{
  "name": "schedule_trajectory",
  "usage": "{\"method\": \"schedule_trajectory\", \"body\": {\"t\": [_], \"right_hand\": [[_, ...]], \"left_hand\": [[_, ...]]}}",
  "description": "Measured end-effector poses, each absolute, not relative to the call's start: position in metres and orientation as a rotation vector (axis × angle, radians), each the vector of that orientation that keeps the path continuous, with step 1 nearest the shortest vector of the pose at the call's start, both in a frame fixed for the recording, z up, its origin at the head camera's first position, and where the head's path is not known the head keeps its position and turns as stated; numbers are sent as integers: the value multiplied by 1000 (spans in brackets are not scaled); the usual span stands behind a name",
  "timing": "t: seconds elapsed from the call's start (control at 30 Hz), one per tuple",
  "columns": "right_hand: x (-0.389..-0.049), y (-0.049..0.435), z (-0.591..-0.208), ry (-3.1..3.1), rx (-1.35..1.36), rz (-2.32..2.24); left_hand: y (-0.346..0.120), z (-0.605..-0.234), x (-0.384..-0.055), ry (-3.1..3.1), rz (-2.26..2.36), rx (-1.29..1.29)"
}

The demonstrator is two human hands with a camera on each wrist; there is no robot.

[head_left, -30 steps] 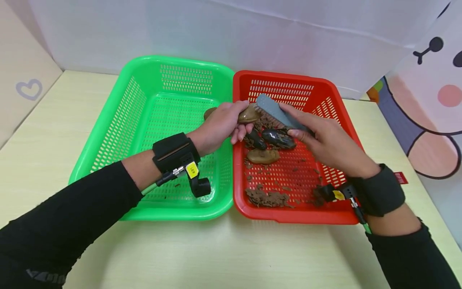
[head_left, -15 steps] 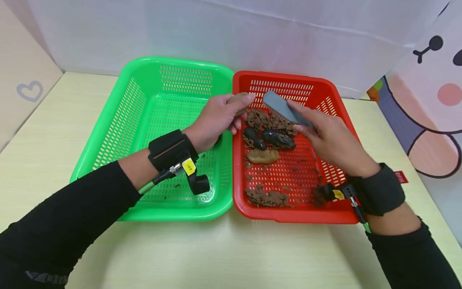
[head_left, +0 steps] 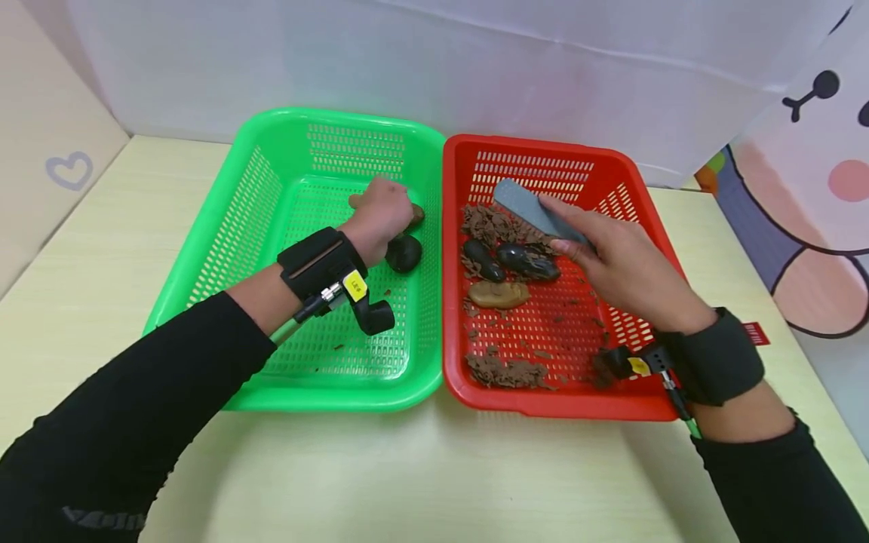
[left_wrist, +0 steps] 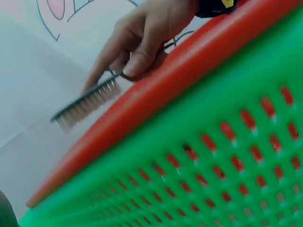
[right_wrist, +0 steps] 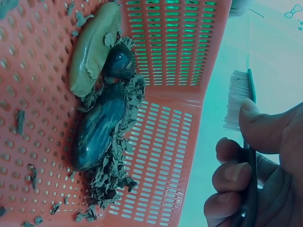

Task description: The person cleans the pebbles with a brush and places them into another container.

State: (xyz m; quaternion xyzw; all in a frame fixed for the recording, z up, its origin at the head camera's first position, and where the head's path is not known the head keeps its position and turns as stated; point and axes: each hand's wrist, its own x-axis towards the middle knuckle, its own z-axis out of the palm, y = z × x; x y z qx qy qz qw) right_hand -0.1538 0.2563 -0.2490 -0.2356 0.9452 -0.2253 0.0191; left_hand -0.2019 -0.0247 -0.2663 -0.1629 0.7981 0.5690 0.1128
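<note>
My left hand (head_left: 379, 217) is down inside the green basket (head_left: 271, 395), back upward, its fingers mostly hidden; whether it still has the brown stone cannot be seen. Beside it lie a brown stone (head_left: 416, 217) and a glossy black stone (head_left: 405, 255). Over the red basket (head_left: 453, 332), my right hand (head_left: 621, 268) grips a grey-blue scrubbing brush (head_left: 524, 205), bristles toward the left in the right wrist view. Under the brush lie two dark stones (head_left: 526, 261) and a tan stone (head_left: 498, 295), with brown mud-like flakes (head_left: 494, 225) around them.
Both baskets stand side by side on a pale wooden table (head_left: 353, 483), rims close together. Another heap of brown flakes (head_left: 508, 371) lies near the red basket's front. A white sheet (head_left: 380, 60) hangs behind, and a cartoon-printed panel (head_left: 815, 196) stands at the right.
My left hand has carried a brown stone from beside the brush leftward and down into the green basket. The brush was against that stone one second ago; now they are apart.
</note>
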Motion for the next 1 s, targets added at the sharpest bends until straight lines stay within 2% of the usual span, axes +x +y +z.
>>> {"method": "schedule_trajectory", "body": {"t": [0.13,0.37,0.77,1.0], "right_hand": [[-155,256,-250,2930,-733,-702],[-156,252,-252,2924,-745,-704],[-157,247,-253,3010,-778,-824],[-158,243,-255,3060,-844,-932]], "left_hand": [[-27,-273,-208,2417,1464,-636],[-30,-276,-209,2486,1424,-593],[-24,-279,-202,2667,1565,-283],[-18,-260,-205,2606,2077,-5]]}}
